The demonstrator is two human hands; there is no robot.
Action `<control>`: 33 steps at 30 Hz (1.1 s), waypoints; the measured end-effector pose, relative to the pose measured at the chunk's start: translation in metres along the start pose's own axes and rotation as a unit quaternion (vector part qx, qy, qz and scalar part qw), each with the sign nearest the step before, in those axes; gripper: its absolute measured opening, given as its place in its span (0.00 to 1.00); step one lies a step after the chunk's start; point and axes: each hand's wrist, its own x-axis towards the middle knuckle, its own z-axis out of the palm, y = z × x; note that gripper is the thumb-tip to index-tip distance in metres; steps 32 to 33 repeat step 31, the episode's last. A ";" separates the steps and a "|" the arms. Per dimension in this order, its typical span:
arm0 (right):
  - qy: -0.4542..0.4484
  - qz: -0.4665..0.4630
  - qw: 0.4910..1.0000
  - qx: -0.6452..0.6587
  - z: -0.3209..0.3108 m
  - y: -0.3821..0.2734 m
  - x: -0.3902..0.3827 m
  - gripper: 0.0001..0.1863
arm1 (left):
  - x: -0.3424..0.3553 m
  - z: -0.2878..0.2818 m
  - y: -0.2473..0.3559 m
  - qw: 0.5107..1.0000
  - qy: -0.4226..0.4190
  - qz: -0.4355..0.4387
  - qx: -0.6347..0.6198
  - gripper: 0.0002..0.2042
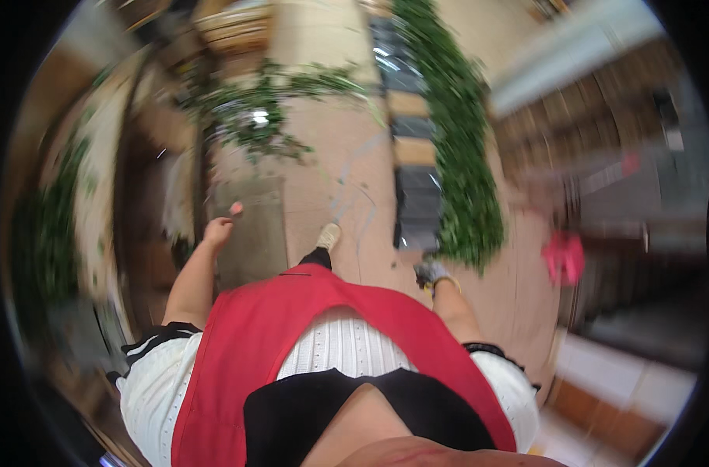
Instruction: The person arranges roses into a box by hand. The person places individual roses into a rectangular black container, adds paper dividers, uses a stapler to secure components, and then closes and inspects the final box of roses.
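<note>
We see a blurred view down over a red apron [292, 327]. Left of it, the left hand [218, 229] hangs curled, apparently empty. Right of it, the right hand [431, 273] grips something dark we cannot identify, near the green hedge [463, 171].

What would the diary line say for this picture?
left hand: bare, hanging, small pink bit at fingertips | right hand: around a dark object | red apron | leafy branches on tiled floor
</note>
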 end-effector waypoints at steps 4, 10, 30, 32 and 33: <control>0.009 -0.018 0.995 0.099 -0.017 -0.077 0.002 0.11 | -0.190 0.041 -0.071 0.997 -0.012 -0.072 0.025 0.12; -0.146 -0.258 0.946 0.131 0.026 -0.259 -0.026 0.23 | -0.326 0.032 -0.082 0.944 -0.232 -0.233 0.036 0.13; -0.158 -0.918 0.275 -0.240 0.286 -0.678 -0.451 0.12 | -0.441 -0.213 -0.226 0.710 0.630 -0.299 -0.095 0.14; -0.210 -0.881 0.330 -0.266 0.297 -0.694 -0.485 0.15 | -0.444 -0.220 -0.234 0.710 0.629 -0.302 -0.095 0.14; -0.210 -0.881 0.330 -0.266 0.297 -0.694 -0.485 0.15 | -0.444 -0.220 -0.234 0.710 0.629 -0.302 -0.095 0.14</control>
